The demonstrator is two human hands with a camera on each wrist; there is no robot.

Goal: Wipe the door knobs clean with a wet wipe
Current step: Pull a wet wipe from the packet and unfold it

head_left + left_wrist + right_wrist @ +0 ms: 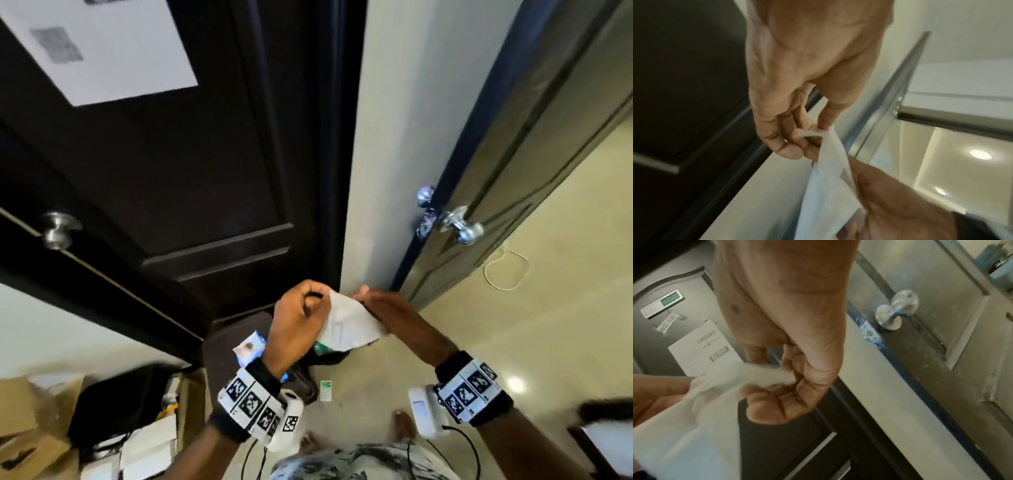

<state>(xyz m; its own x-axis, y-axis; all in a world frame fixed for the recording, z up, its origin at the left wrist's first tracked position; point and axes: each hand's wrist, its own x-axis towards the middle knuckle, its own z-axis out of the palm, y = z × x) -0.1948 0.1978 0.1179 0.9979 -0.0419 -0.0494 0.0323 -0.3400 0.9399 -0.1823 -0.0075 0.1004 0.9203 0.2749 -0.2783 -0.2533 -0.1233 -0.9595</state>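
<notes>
Plainly limp and light, the wet wipe (346, 325) hangs stretched between both hands below the chrome knob (462, 226); left hand (298, 322) and right hand (394, 311) each pinch a top corner. Bunching it into a pad should give firmer grip.

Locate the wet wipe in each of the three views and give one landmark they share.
Head: wet wipe low centre, stretched between both hands.
Left wrist: wipe lower centre, pinched at its top corner.
Right wrist: wipe lower left.
Shared landmark: the dark door.
</notes>
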